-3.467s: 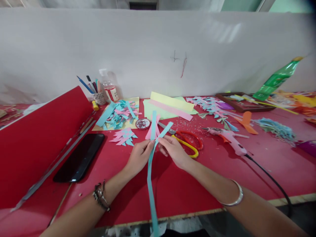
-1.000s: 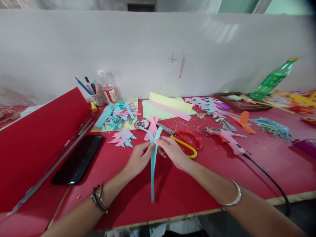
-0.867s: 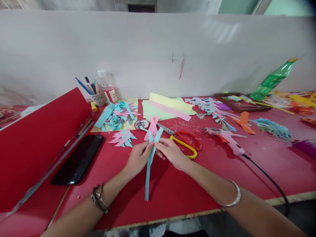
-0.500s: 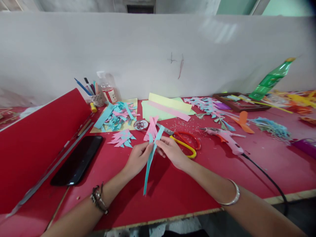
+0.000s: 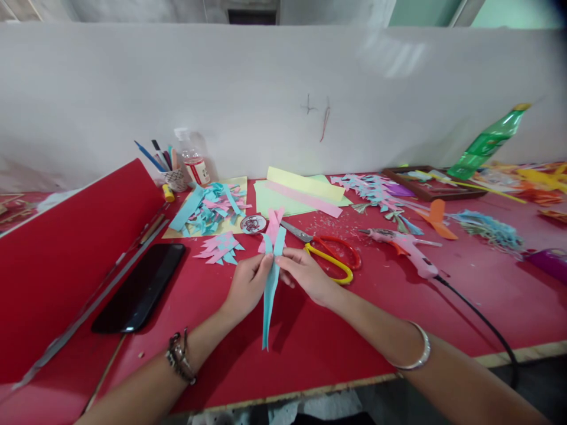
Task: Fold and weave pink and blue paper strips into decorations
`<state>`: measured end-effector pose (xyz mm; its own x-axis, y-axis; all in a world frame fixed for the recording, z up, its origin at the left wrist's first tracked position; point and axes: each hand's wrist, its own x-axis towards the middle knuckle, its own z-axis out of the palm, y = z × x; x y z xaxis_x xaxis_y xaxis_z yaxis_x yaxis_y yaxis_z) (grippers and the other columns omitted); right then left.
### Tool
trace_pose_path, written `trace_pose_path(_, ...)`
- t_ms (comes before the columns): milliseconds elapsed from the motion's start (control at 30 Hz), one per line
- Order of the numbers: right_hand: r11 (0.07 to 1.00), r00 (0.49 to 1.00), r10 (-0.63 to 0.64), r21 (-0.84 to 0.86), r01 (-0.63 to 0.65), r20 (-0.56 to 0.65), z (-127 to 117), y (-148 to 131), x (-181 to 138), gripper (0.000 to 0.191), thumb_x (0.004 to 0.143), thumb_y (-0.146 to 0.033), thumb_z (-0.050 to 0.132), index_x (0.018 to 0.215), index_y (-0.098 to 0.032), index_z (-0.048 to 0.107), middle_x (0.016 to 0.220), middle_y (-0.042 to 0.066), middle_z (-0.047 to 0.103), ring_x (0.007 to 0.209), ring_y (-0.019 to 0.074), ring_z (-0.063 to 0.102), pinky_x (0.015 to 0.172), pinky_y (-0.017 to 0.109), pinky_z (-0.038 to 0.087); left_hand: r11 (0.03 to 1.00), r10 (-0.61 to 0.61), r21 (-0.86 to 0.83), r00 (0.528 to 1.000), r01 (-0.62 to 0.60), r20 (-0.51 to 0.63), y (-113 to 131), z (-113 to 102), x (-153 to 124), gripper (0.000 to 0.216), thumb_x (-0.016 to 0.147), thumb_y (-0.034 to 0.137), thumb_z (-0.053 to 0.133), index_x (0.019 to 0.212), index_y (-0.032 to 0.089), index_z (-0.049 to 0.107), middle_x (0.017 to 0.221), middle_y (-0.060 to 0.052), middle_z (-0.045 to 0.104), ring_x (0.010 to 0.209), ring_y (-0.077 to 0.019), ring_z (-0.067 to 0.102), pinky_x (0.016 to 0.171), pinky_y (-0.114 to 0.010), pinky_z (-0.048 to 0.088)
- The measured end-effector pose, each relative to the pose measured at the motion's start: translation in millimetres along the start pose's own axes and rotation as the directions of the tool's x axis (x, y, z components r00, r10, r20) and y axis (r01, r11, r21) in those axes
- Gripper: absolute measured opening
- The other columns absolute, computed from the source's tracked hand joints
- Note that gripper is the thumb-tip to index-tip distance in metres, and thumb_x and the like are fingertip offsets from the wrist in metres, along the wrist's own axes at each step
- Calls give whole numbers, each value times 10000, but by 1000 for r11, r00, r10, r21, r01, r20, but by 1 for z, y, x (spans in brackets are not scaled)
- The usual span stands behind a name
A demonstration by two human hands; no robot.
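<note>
Between my two hands is a blue paper strip (image 5: pixel 270 298), its long part hanging down toward the table's front. My left hand (image 5: pixel 248 280) pinches it from the left with thumb and fingers. From the other side my right hand (image 5: pixel 308 273) grips the strip near its upper end, fingertips partly hidden. Pink paper strips (image 5: pixel 274 223) lie crossed just beyond my fingertips. Scissors with red and yellow handles (image 5: pixel 330 260) rest right of my right hand. To the left lies a woven pink and blue paper piece (image 5: pixel 219 248).
A pile of cut strips (image 5: pixel 212 206) sits on yellow paper behind. A glue gun (image 5: pixel 405 248) with a black cord lies at right. The phone (image 5: pixel 142 289) and a red board (image 5: pixel 75 265) are at left. A green bottle (image 5: pixel 489 141) leans at back right.
The blue strip's upper end has swung left and its hanging part now stands more upright. Both hands stay nearly in place, still gripping it.
</note>
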<state>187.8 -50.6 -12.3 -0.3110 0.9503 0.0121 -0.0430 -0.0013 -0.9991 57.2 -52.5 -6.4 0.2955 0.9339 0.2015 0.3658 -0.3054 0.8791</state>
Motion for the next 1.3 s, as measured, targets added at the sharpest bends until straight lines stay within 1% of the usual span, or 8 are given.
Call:
trace_pose_path(300,999,1000,15,-35,-15,24,2,-2,-1,243,760,-327,407,574,-171,413,441,-69,398,381,47,370,393,185,282,990,-66,-122,994,76,88,2,-3,1,455,826,377,321,565,122,593,498,1,565,492,-100,489,528,-194,380)
trace_pose_path(500,999,1000,11,-36,-10,26,1,-1,-2,273,776,-350,400,575,-167,427,435,-66,394,377,48,363,389,186,279,996,-82,-28,997,82,-11,-3,-2,1,443,786,431,356,515,130,535,421,22,454,442,-90,403,440,-189,325)
trace_pose_path(633,998,999,48,-31,-47,14,0,-1,-2,279,767,-318,400,535,-166,429,399,-67,398,341,44,344,371,186,261,995,-95,-3,991,95,-90,-6,-2,2,416,776,423,371,496,131,466,423,44,354,426,-64,312,408,-182,261)
trace_pose_path(767,998,996,64,-9,-64,-66,1,-1,-1,273,754,-307,411,520,-168,415,387,-73,380,334,39,323,361,180,243,995,-95,-20,995,94,-13,-6,-2,2,388,773,427,376,534,135,466,444,57,310,426,-57,280,400,-177,230)
trace_pose_path(867,999,995,51,-9,-52,-81,0,-1,0,273,759,-329,416,540,-166,424,409,-71,388,343,38,327,360,179,240,998,-61,-6,998,61,26,-5,-2,2,385,779,422,368,569,130,506,474,49,364,454,-63,301,424,-177,249)
trace_pose_path(1000,998,999,47,-38,-47,0,-1,-1,-1,289,767,-338,414,539,-162,440,414,-64,404,345,40,345,372,185,258,998,-43,44,999,44,-23,-6,-2,2,388,795,399,347,544,132,473,472,45,352,470,-67,309,447,-185,251)
trace_pose_path(1167,998,999,47,-45,-48,-18,0,-1,-1,289,763,-319,419,524,-158,444,391,-67,392,338,37,337,371,182,248,997,-48,58,989,56,-138,-7,-2,2,382,792,403,354,508,148,377,482,54,259,460,-61,252,429,-188,208)
trace_pose_path(1300,999,995,37,-20,-39,-94,-1,0,1,282,762,-325,417,534,-161,441,402,-68,395,345,37,329,370,179,243,997,-54,45,998,56,-39,-6,-2,2,391,800,417,333,546,140,441,469,55,296,448,-62,275,425,-185,223)
